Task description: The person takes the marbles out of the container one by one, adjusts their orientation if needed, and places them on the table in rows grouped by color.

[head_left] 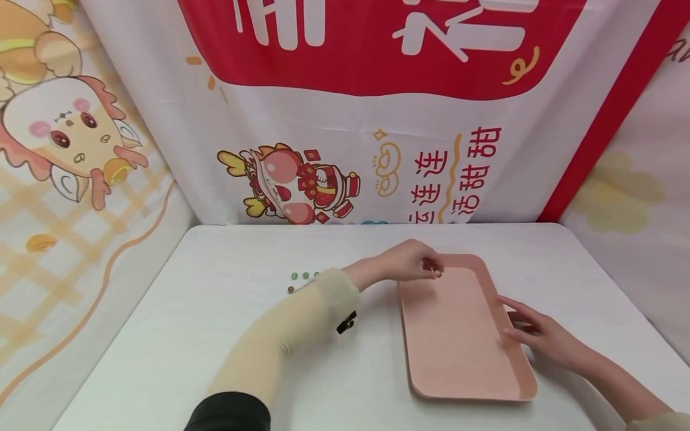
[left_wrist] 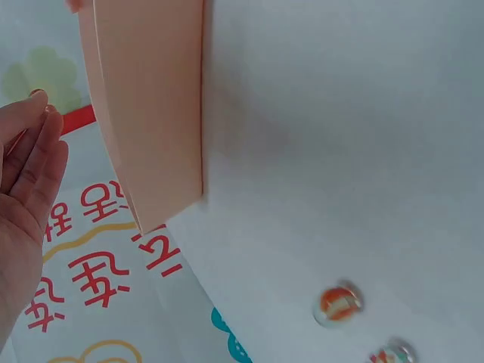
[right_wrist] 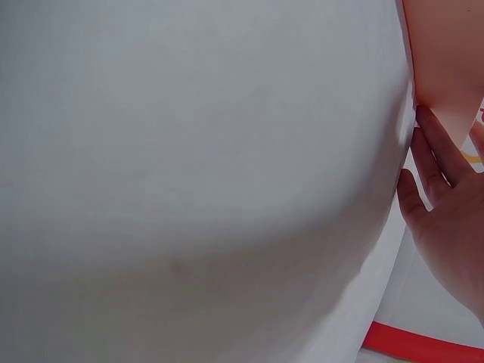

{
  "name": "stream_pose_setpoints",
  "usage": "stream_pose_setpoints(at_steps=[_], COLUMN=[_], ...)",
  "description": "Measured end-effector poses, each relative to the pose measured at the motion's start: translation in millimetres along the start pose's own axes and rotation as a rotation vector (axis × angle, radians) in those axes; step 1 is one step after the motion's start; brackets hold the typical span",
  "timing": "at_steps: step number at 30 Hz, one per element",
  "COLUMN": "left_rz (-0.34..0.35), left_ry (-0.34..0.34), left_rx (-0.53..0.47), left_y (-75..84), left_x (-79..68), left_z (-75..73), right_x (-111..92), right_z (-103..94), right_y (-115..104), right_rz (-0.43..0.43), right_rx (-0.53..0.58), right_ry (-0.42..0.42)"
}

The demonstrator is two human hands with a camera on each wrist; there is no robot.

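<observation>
My left hand (head_left: 412, 261) is over the far left corner of a shallow pink tray (head_left: 458, 335). Its thumb and fingertips pinch a small round marble (head_left: 438, 273), mostly covered by the fingers. In the left wrist view the same hand (left_wrist: 26, 166) appears beside the tray's outer wall (left_wrist: 155, 113). At the tray's right long side, my right hand (head_left: 544, 338) holds the rim, its thumb on the inner side. The right wrist view shows its fingers (right_wrist: 442, 155) against the outside of the tray wall.
Green marbles (head_left: 305, 275) and a brown marble (head_left: 291, 290) lie on the white table (head_left: 242, 347), partly behind the left sleeve (head_left: 280, 323). In the left wrist view, a clear marble with an orange swirl (left_wrist: 338, 304) sits near another marble (left_wrist: 392, 353). Printed cloth (head_left: 334, 114) hangs behind the table.
</observation>
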State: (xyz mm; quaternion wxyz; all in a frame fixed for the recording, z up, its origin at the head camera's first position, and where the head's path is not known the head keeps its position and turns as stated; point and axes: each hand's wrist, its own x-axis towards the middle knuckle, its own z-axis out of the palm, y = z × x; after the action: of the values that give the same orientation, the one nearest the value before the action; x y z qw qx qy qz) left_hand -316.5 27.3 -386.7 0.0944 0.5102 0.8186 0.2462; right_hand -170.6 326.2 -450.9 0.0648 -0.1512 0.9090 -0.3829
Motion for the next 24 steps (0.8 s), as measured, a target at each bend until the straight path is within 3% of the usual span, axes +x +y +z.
stream_pose_setpoints(at_steps=[4, 12, 24], left_rz=[-0.029, -0.063, -0.158], left_ry=[0.009, 0.035, 0.064], left_rx=[-0.049, -0.012, -0.054], left_y=[-0.1, -2.8, -20.2], left_x=[-18.5, -50.7, -88.3], left_z=[-5.4, -16.5, -29.0], right_x=[0, -2, 0], right_z=[-0.7, -1.4, -1.4], right_y=[0, 1, 0], right_rz=[-0.021, -0.057, -0.019], right_rx=[0.001, 0.019, 0.011], right_ry=[-0.003, 0.007, -0.013])
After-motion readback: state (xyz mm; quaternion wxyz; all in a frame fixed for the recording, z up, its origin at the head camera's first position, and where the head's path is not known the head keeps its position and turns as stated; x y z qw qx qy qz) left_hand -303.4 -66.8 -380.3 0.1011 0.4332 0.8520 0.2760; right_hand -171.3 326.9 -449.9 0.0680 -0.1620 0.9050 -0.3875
